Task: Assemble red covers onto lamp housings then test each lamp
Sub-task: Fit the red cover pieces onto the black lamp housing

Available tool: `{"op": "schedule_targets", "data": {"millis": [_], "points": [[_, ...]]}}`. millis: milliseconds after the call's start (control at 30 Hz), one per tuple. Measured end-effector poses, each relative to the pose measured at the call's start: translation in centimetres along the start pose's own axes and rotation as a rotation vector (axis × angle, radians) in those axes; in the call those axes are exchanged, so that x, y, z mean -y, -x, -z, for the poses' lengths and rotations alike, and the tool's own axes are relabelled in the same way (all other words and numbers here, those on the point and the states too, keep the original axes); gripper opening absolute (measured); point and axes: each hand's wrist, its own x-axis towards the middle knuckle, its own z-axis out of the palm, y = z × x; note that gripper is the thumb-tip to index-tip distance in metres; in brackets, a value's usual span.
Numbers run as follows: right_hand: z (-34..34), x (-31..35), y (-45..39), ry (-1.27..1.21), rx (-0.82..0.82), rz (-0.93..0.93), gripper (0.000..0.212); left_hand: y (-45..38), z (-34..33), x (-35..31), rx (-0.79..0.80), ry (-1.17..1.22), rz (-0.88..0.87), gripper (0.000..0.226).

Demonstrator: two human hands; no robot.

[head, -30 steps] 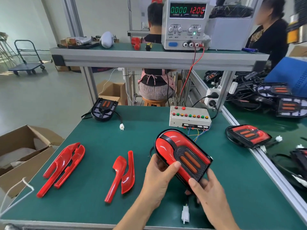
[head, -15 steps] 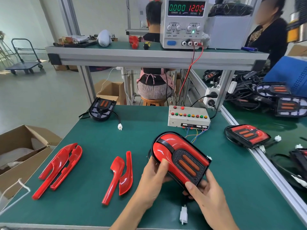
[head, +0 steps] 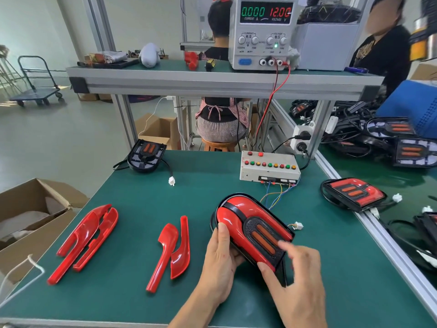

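Two hands work over the green bench (head: 132, 209) in front of me. Biggest on the upper shelf (head: 212, 79) is the power supply (head: 262, 31), its display reading 0.000 and 12.00, with red and black leads dropping toward the bench. Off the bench's left edge I see an open cardboard box (head: 30, 216). At the back of the bench sits a pale test box (head: 268, 168) with a row of coloured buttons and thin wires trailing from its front.

Near the centre I see the lamp (head: 250, 229), tilted up off the bench, red covers fitted around its black grille. My left hand (head: 220, 263) grips its near-left side, thumb lying on the red cover. My right hand (head: 298, 275) pinches the lamp's lower corner with the thumb, while its blurred fingers (head: 286, 246) hover over the grille.

To the right, a finished lamp (head: 352, 194) lies by the bench edge. At the far left corner rests a bare black housing (head: 146, 155) with its cord and white plug. Loose red covers lie flat: one pair (head: 85, 240) on the left, another pair (head: 172, 249) just beside my left hand.
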Motion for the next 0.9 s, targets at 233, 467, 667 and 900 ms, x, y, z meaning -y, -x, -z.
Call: {"op": "schedule_targets", "data": {"millis": [233, 467, 667, 900], "points": [[-0.76, -0.32, 0.36, 0.055, 0.002, 0.128, 0.030, -0.18, 0.05, 0.60, 0.018, -0.039, 0.003, 0.077], [-0.30, -0.30, 0.38, -0.060, -0.005, 0.078, 0.016, -0.37, 0.06, 0.83, 0.011, -0.056, 0.005, 0.068], [-0.64, -0.41, 0.29, -0.059, -0.014, 0.107, 0.024, -0.20, 0.05, 0.55, 0.026, -0.062, 0.002, 0.061], [-0.79, -0.57, 0.35, -0.032, 0.019, 0.182, 0.029, -0.07, 0.14, 0.41, 0.002, -0.084, 0.006, 0.072]]}}
